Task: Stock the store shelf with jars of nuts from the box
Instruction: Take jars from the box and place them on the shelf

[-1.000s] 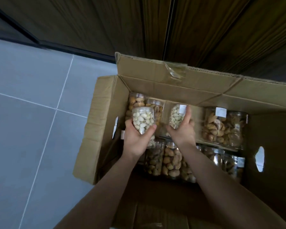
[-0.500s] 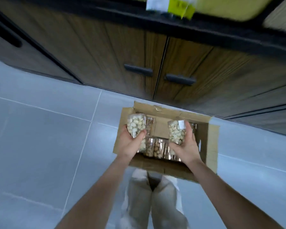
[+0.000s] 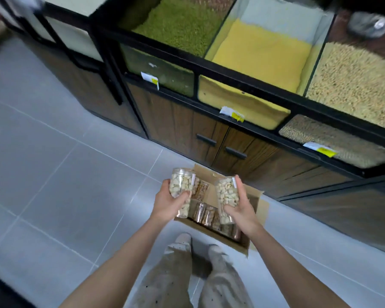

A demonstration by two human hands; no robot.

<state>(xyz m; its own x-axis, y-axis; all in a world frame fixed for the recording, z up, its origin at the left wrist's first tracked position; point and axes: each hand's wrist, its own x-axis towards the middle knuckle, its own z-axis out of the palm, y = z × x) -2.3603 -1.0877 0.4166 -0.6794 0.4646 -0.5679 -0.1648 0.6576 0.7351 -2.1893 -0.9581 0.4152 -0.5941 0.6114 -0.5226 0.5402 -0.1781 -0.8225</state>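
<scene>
The left hand point(image 3: 168, 202) has its grip pinching a clear jar of pale nuts point(image 3: 181, 192), thumb across the front of the jar and fingers wrapped behind it, the jar tilted with its top leaning away from the person. The right hand point(image 3: 240, 211) has its grip pinching a second clear jar of pale nuts point(image 3: 227, 197) in the same way, forefinger stretched up along the jar's far side where a white label sits, palm cupping the lower end. The two jars are held side by side, apart from each other, both lifted clear above the open cardboard box point(image 3: 255, 196) that stands on the grey tiled floor point(image 3: 60, 165) directly below the grips. Between and beneath the two grips, more jars of darker brown nuts point(image 3: 203, 213) lie in the box. Nearer than the grips, below the forearms, the person's light trousers and pale shoes point(image 3: 183, 240) show, toes touching or just short of the box's near edge. Beyond the grips stands a dark wooden cabinet point(image 3: 211, 138) with two black bar handles, and above it a black-framed row of glass bins: green grains point(image 3: 182, 27) to the left of the grips' line, yellow meal point(image 3: 262, 52) straight ahead, and beige beans point(image 3: 353, 83) to the right, each bin front bearing a small white and yellow price tag point(image 3: 232, 113).
</scene>
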